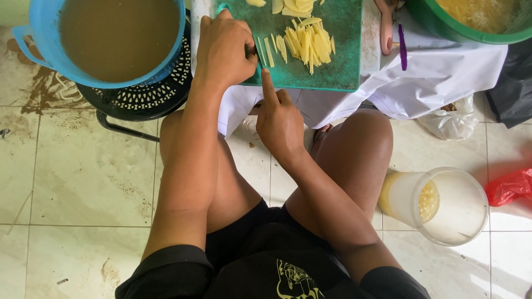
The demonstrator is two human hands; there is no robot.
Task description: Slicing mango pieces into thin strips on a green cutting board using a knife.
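My left hand (pixel 224 47) rests curled on the left end of a green cutting board (pixel 332 72); whatever lies under its fingers is hidden. Pale yellow cut strips (pixel 307 41) lie in a pile on the board just right of that hand, and more slices (pixel 293 6) sit at the board's far edge. My right hand (pixel 280 122) is below the board between my knees. Its index finger stretches up onto the board's near edge, its other fingers are curled, and nothing shows in it.
A blue tub of brown water (pixel 119 36) sits on a black perforated stool (pixel 144 97) at the left. A green bowl (pixel 471 33) stands at the top right on white cloth (pixel 438 77). A clear container (pixel 443 205) and a red bag (pixel 510 185) lie on the tiled floor.
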